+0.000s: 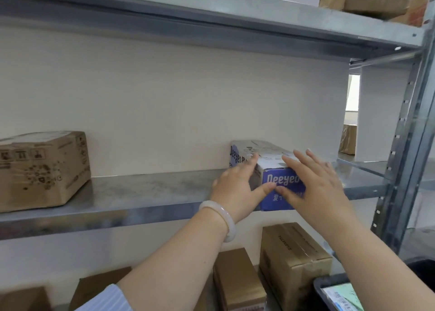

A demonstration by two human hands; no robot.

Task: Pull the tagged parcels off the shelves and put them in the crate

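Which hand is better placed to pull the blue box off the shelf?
Probably the right hand: its fingers spread over the box top, thumb on the front. The left hand touches only the left side.

Bare grey metal shelf point(150, 193) lies open between a taped brown cardboard box point(42, 169), left, and a blue-and-white printed carton point(270, 167) near the right end, hemmed by a perforated steel upright point(404, 146); tall clearance overhead.
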